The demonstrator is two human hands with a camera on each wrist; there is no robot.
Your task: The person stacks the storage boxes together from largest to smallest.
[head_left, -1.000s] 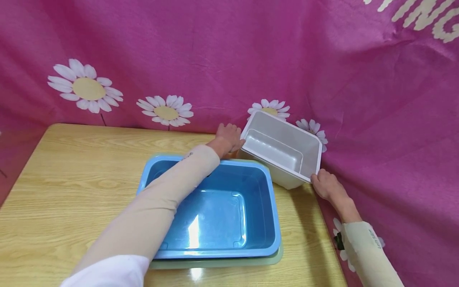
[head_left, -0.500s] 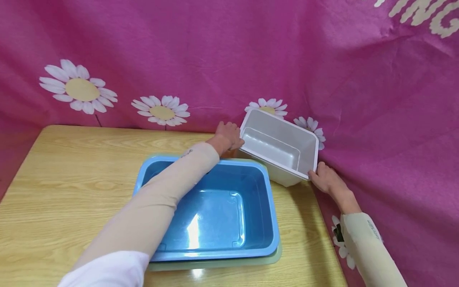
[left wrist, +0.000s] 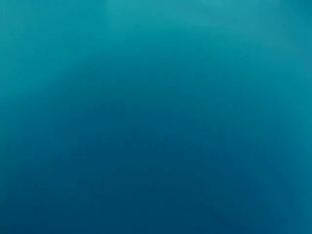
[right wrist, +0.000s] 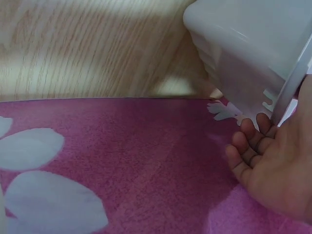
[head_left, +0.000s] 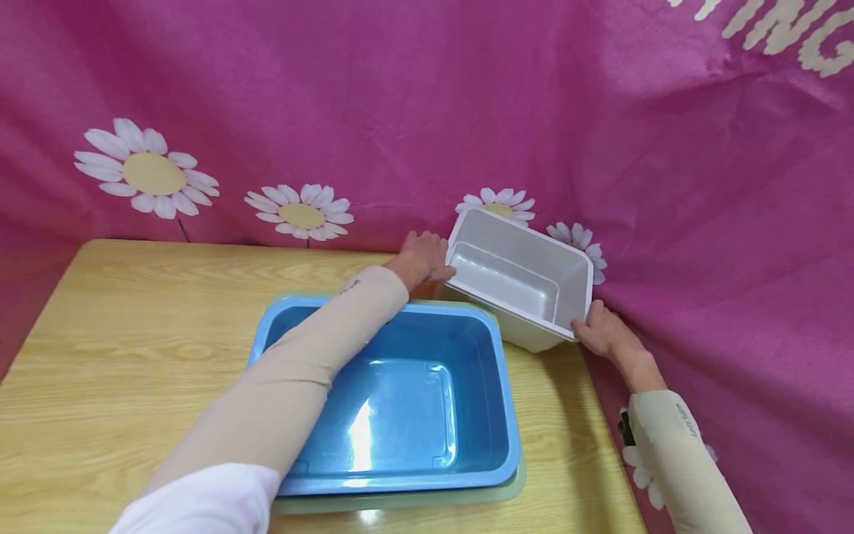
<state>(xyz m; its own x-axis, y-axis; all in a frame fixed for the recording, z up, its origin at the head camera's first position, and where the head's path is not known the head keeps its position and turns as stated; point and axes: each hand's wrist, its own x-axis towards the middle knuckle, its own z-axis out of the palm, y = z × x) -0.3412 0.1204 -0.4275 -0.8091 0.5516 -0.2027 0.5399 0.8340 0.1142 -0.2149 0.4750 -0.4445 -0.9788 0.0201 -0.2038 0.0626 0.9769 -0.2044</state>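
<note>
A light grey plastic bin [head_left: 510, 282] with a white rim sits at the table's far right corner, its inside bare. At its left end, my left hand [head_left: 425, 256] holds the rim, with the thumb at the near side. My right hand [head_left: 607, 334] grips the rim at the near right corner; in the right wrist view its fingers [right wrist: 248, 139] curl below that rim. Under my left forearm stands a larger blue bin [head_left: 394, 408] on or inside a pale green one [head_left: 467, 491]. Only blurred blue surface [left wrist: 156, 117] fills the left wrist view.
The wooden table [head_left: 167, 334] ends at a pink cloth [head_left: 400, 111] with white daisies, which hangs behind and to the right. A small orange patch [head_left: 430, 289] shows between the grey and blue bins. A dark object [head_left: 626, 429] shows beside the right sleeve.
The head view has shifted slightly. Both hands keep their places on the grey bin, and no bin has clearly moved on the table.
</note>
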